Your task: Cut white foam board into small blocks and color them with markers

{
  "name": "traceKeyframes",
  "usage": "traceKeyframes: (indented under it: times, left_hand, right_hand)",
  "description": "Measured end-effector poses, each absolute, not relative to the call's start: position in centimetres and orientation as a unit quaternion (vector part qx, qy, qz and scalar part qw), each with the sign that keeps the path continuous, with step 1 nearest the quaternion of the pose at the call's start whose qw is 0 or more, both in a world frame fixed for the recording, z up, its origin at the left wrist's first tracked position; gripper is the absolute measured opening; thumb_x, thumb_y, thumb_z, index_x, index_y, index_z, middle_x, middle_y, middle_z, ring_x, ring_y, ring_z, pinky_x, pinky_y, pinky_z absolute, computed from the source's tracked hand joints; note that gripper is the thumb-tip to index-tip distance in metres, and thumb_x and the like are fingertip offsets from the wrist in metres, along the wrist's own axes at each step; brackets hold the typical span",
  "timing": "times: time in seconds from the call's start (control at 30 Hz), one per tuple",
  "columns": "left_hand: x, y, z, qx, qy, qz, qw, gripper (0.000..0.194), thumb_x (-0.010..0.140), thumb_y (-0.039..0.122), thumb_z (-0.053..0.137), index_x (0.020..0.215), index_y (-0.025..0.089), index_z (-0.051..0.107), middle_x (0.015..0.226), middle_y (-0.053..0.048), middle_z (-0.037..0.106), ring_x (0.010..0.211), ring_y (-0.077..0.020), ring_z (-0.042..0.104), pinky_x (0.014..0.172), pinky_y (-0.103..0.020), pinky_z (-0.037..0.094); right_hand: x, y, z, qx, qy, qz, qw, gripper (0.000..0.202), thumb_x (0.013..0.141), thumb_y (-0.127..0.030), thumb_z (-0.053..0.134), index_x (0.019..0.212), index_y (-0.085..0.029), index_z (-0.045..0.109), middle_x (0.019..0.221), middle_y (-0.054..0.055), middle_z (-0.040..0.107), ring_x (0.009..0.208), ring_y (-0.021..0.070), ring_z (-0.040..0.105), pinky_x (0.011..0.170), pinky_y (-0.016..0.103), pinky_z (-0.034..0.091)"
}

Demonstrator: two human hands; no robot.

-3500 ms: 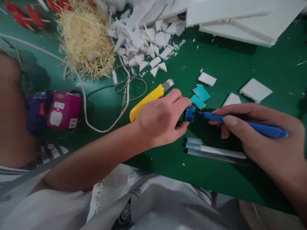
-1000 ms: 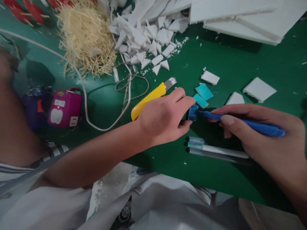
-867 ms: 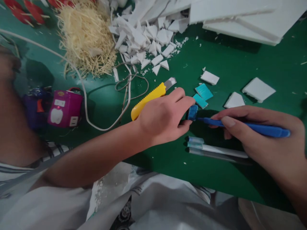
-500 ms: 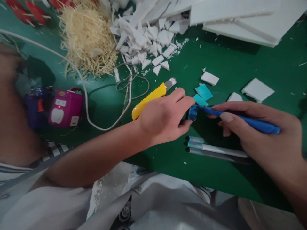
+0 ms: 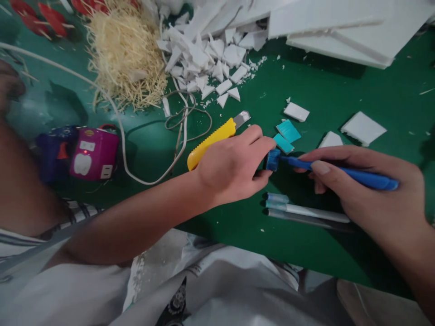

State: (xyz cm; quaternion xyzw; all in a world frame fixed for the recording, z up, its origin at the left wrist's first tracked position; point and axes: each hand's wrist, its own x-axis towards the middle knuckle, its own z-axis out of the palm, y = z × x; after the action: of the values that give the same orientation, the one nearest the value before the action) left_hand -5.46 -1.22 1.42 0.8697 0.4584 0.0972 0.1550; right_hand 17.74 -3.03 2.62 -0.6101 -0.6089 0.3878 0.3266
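My left hand (image 5: 234, 163) pinches a small blue piece (image 5: 273, 160) between thumb and fingers, just above the green table (image 5: 238, 235). A blue pen (image 5: 367, 177) is in my right hand (image 5: 377, 185), its tip pointing left at the blue piece. Beyond my fingertips lie two turquoise pieces (image 5: 288, 131). A yellow cutter (image 5: 210, 144) with its blade out rests beside my left hand, partly under it. Nearer to me, pens (image 5: 311, 211) and a short blue cap (image 5: 277, 198) lie below the right hand.
White foam scraps (image 5: 207, 54) and foam boards (image 5: 340, 27) fill the back. A straw heap (image 5: 125, 54), a white cable (image 5: 118, 117) and a magenta block (image 5: 95, 153) are at left. Another person's arm (image 5: 27, 172) reaches in at the left edge.
The pen tip has shifted slightly along the blue piece. The other person's arm at the left has moved back a little. My left hand has stayed in place.
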Motion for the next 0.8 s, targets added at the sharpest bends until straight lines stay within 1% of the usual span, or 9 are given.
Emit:
traceKeyframes:
  times: [0.2,0.27,0.37,0.5,0.6,0.67,0.73,0.8]
  left_hand:
    - [-5.43,-1.17,1.48,0.867,0.464,0.091,0.159,0.025,0.097,0.031,0.064,0.119,0.019,0.071,0.112,-0.007,0.069,0.093,-0.0223,0.07,0.069,-0.031,0.05]
    - [-5.37,-1.19,1.47,0.867,0.464,0.09,0.161,0.026,0.097,0.031,0.064,0.119,0.02,0.07,0.112,-0.007,0.069,0.094,-0.0223,0.07,0.069,-0.031,0.05]
    - [-5.26,-1.21,1.45,0.867,0.463,0.088,0.16,0.025,0.098,0.032,0.064,0.119,0.019,0.07,0.113,-0.007,0.068,0.094,-0.0222,0.07,0.069,-0.031,0.05]
    - [-5.2,-1.14,1.51,0.867,0.465,0.081,0.16,0.028,0.098,0.033,0.064,0.121,0.019,0.07,0.113,-0.007,0.068,0.094,-0.0229,0.07,0.068,-0.031,0.049]
    - [-5.2,-1.09,1.61,0.866,0.467,0.075,0.162,0.027,0.099,0.034,0.064,0.12,0.019,0.07,0.114,-0.007,0.068,0.094,-0.0232,0.07,0.068,-0.032,0.048]
    - [-5.21,-1.09,1.65,0.866,0.468,0.071,0.162,0.027,0.099,0.035,0.065,0.12,0.019,0.07,0.114,-0.007,0.068,0.094,-0.0235,0.07,0.067,-0.032,0.048]
    - [-5.24,-1.11,1.66,0.866,0.468,0.071,0.162,0.028,0.099,0.036,0.066,0.121,0.019,0.07,0.115,-0.007,0.068,0.095,-0.0234,0.07,0.067,-0.032,0.047]
    - [-5.32,-1.12,1.64,0.866,0.467,0.074,0.165,0.03,0.1,0.037,0.067,0.124,0.02,0.069,0.115,-0.007,0.068,0.096,-0.023,0.071,0.069,-0.031,0.049]
  right_hand:
    - [17.65,-3.06,2.81,-0.607,-0.618,0.382,0.322,0.016,0.09,-0.042,0.082,0.086,-0.027,0.087,0.061,-0.001,0.071,0.049,0.0114,0.062,0.046,0.023,0.053]
    - [17.66,-3.03,2.92,-0.605,-0.622,0.382,0.318,0.021,0.09,-0.045,0.082,0.082,-0.026,0.086,0.06,-0.001,0.07,0.048,0.0116,0.061,0.045,0.023,0.052]
    - [17.73,-3.0,2.78,-0.601,-0.62,0.383,0.329,0.021,0.09,-0.048,0.082,0.085,-0.028,0.086,0.057,-0.002,0.068,0.048,0.0125,0.061,0.045,0.024,0.051]
    - [17.86,-3.03,2.19,-0.591,-0.615,0.401,0.335,0.02,0.09,-0.046,0.082,0.079,-0.03,0.084,0.061,-0.001,0.071,0.047,0.0122,0.06,0.044,0.025,0.049]
    - [17.88,-3.06,2.15,-0.584,-0.617,0.392,0.353,0.018,0.09,-0.048,0.082,0.086,-0.031,0.086,0.06,-0.001,0.071,0.046,0.013,0.059,0.041,0.026,0.045]
    - [17.82,-3.06,2.44,-0.592,-0.618,0.394,0.335,0.02,0.089,-0.049,0.083,0.084,-0.029,0.086,0.056,-0.002,0.067,0.045,0.0123,0.057,0.039,0.025,0.042]
    - [17.73,-3.07,2.77,-0.599,-0.614,0.399,0.324,0.022,0.088,-0.046,0.083,0.077,-0.028,0.084,0.056,-0.001,0.068,0.045,0.0106,0.055,0.041,0.024,0.043]
    - [17.68,-3.08,2.94,-0.602,-0.604,0.399,0.337,0.017,0.087,-0.042,0.083,0.078,-0.027,0.085,0.064,0.0,0.075,0.047,0.0097,0.057,0.044,0.023,0.047]
